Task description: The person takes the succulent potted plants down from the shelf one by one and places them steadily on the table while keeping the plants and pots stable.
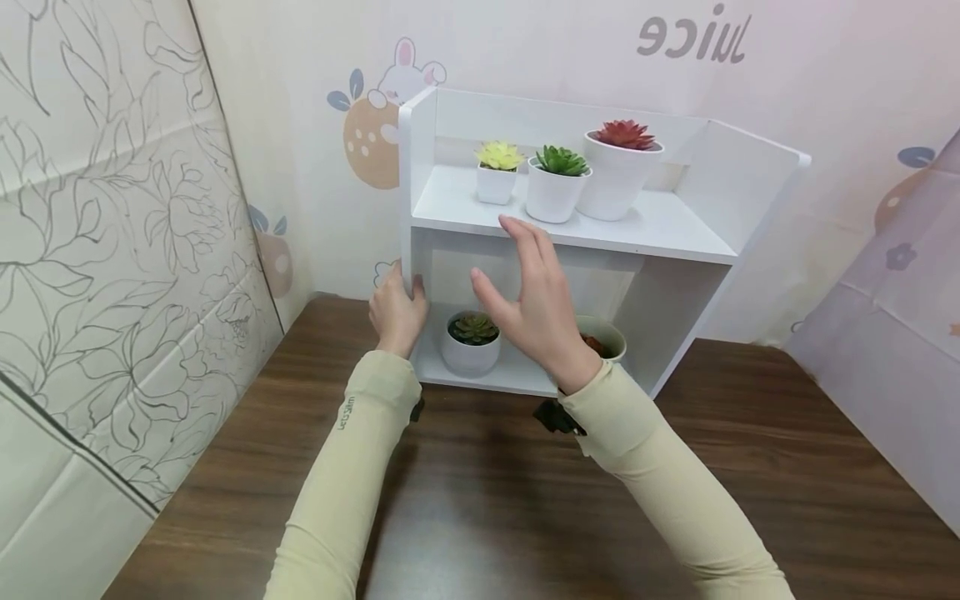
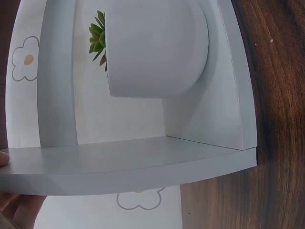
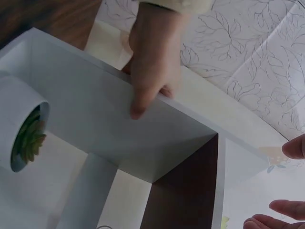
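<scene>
My left hand [image 1: 397, 310] grips the left side panel of a white two-tier shelf [image 1: 660, 250]. In the right wrist view the left thumb lies on the panel's inner face, with the fingers behind it. My right hand [image 1: 536, 304] is raised before the shelf, fingers extended and thumb spread, holding nothing. Above its fingertips on the upper tier stand a yellow succulent [image 1: 498, 171], a green succulent [image 1: 557, 183] and a larger potted red succulent [image 1: 618, 171]. On the lower tier sits a dark green succulent in a white pot [image 1: 471, 343], close beside the left hand.
Another pot [image 1: 609, 335] on the lower tier is partly hidden behind the right hand and wrist. The shelf stands on a dark wooden table [image 1: 480, 500], near the patterned back wall [image 1: 525, 50]. A flower-print panel [image 1: 127, 250] rises at the left.
</scene>
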